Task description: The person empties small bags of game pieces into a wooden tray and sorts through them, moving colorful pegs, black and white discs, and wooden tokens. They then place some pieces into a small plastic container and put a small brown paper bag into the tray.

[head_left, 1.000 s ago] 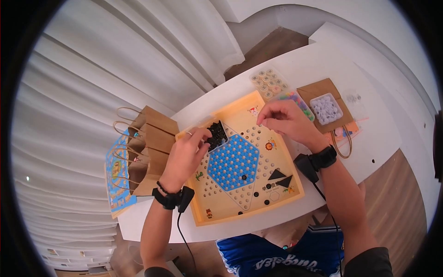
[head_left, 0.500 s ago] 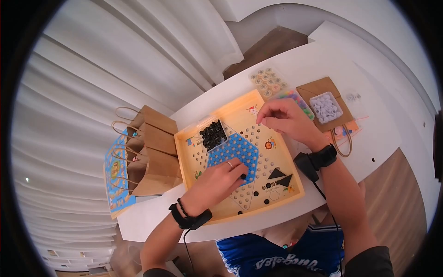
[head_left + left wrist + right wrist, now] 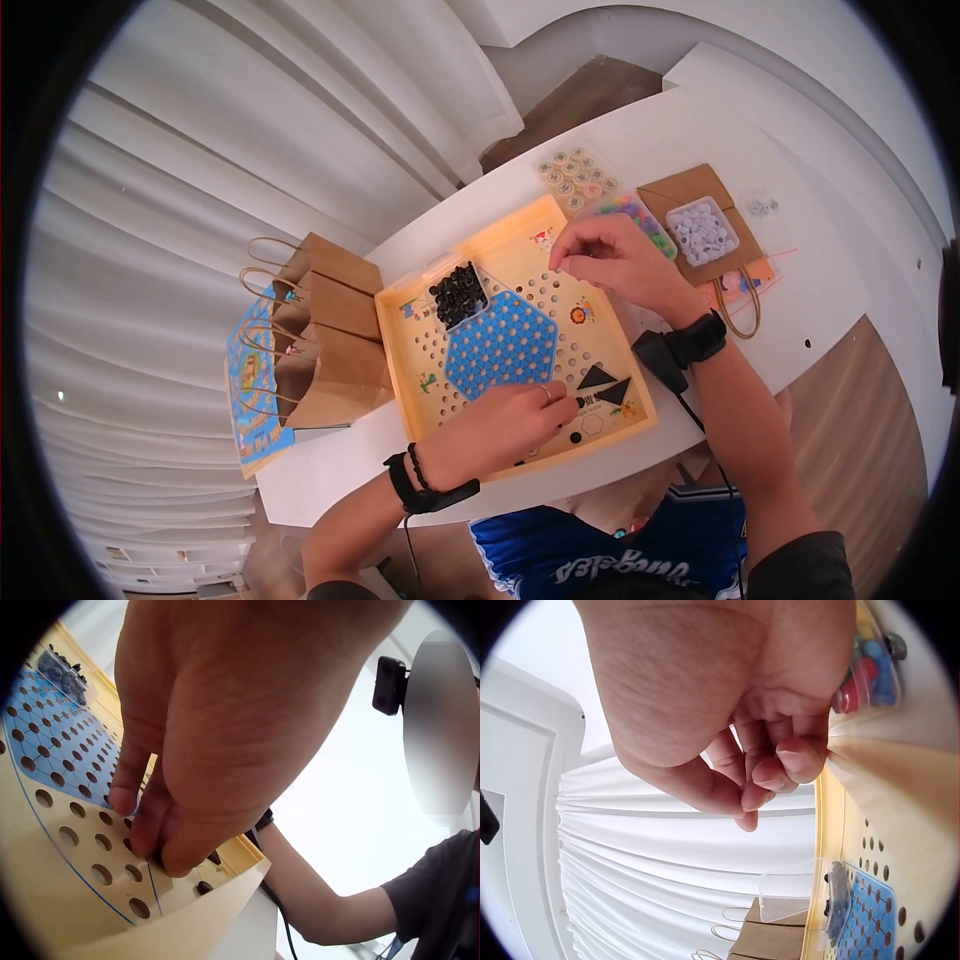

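My left hand (image 3: pixel 505 425) is low over the near part of a yellow wooden game board (image 3: pixel 510 250), its thumb and fingertips together at the holes. In the left wrist view those fingers pinch a small black peg (image 3: pixel 156 860), mostly hidden behind them. Another loose black peg (image 3: pixel 204 887) lies near the corner of the board. My right hand (image 3: pixel 622 262) hovers above the board's right edge with its fingers loosely bent. Its fingertips come together with nothing visible in them. A clear box of black pegs (image 3: pixel 458 295) stands on the board, beside the blue hexagon (image 3: pixel 503 345).
Two black triangles (image 3: pixel 612 390) lie at the board's right. Beyond it are a box of coloured pieces (image 3: pixel 655 235), white pieces (image 3: pixel 703 232) in a tub on a flat paper bag (image 3: pixel 690 185), and round discs (image 3: pixel 577 177). Brown paper bags (image 3: pixel 345 330) stand at the left.
My left hand has moved from the box of black pegs, across the blue hexagon, to the near part of the board. The black peg on the hexagon no longer shows. My right hand stays put.
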`<state>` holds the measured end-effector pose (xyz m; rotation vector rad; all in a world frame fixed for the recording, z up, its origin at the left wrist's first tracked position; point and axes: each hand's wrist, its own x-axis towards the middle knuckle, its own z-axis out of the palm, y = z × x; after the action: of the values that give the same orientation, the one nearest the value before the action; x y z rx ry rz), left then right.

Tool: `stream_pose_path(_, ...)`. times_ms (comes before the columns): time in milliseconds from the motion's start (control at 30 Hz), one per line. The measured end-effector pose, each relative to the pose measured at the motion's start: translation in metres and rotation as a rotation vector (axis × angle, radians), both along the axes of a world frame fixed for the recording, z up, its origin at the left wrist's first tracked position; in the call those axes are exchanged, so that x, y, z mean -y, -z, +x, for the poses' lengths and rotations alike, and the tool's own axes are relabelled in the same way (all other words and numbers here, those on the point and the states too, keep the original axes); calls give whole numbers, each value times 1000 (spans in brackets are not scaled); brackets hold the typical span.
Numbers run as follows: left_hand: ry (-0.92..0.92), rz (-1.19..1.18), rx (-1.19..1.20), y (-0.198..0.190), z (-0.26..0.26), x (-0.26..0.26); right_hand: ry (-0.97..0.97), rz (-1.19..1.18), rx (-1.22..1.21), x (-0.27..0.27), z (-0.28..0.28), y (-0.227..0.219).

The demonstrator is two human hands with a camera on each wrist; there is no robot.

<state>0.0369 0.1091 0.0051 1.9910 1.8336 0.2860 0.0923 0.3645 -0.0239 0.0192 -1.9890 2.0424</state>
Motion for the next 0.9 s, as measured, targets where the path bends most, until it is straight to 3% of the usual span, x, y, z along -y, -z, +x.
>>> stream_pose_path(333, 61, -73, -107, -14, 5, -1, -2, 4, -7, 0, -1, 2)
stream_pose_path(500, -55, -35, -137, -5, -1, 7, -22, 48, -31, -2, -2, 8)
stream_pose_path(733, -266, 18, -30, -32, -43, 3, -34, 29, -46, -3, -4, 12)
stream_pose_path(800, -403, 182, -126, -45, -61, -2, -24, 37, -28, -2, -3, 9)
stream_pose_path(900, -485, 220, -235, -44, -83, -4, -34, 28, -9, -3, -2, 8)
